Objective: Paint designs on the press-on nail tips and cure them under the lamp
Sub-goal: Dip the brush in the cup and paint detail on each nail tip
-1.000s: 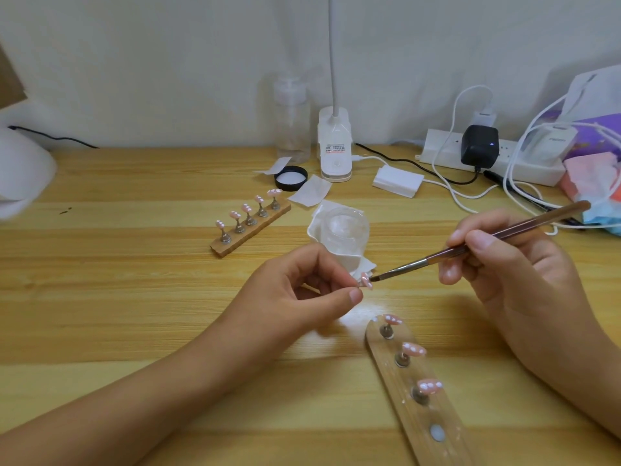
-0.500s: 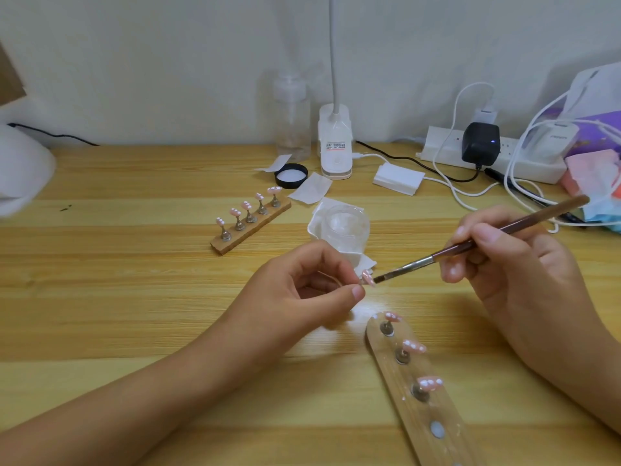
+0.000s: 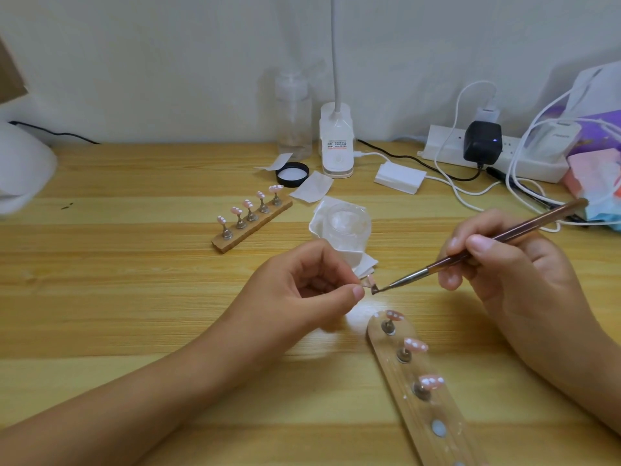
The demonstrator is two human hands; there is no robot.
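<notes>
Left hand point(image 3: 302, 290) pinches a nail tip point(image 3: 369, 283) while right hand point(image 3: 504, 264) grips the brush point(image 3: 487, 245), its bristles touching the tip

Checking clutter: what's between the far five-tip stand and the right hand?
Head view: a clear cup on crumpled white tissue stands there, apart from both the far stand and the right hand, which holds the brush.

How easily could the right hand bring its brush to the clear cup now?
Probably yes, easily. The right hand grips the brush just right of the clear cup, with only bare table between them. The left hand, pinching a nail tip, sits in front of the cup, not across that path.
</notes>
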